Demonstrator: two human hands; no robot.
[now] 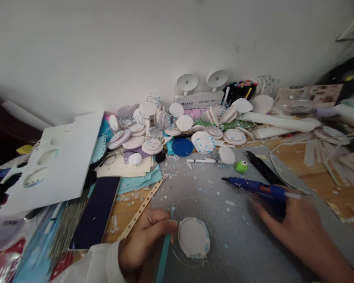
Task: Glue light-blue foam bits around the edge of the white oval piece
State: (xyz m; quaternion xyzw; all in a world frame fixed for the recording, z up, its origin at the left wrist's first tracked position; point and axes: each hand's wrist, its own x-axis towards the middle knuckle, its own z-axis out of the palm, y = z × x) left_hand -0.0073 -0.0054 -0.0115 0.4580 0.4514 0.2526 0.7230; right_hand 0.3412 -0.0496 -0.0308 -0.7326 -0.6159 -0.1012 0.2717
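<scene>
My left hand (pixel 150 236) is closed, thumb and forefinger pinched on a narrow teal strip (pixel 164 255) that runs down to the bottom edge. Just right of those fingertips, a round white disc (pixel 194 238) with a ragged edge lies on the grey cutting mat (pixel 224 247). A thin clear loop curves beside the disc. My right hand (pixel 297 228), somewhat blurred, is around the rear of a blue hot glue gun (pixel 256 187), whose dark nozzle points left. The thumb stands off to the side, and the gun's handle is partly hidden.
White discs with blue beads (pixel 205 142) are heaped along the wall. A phone (pixel 96 212) and a patterned cream strip (pixel 141 208) lie left. Near the gun are a small green figure (pixel 241 167), a blue lid (pixel 182 147) and a black tool (pixel 264 168). A white cable (pixel 273 157) crosses the right.
</scene>
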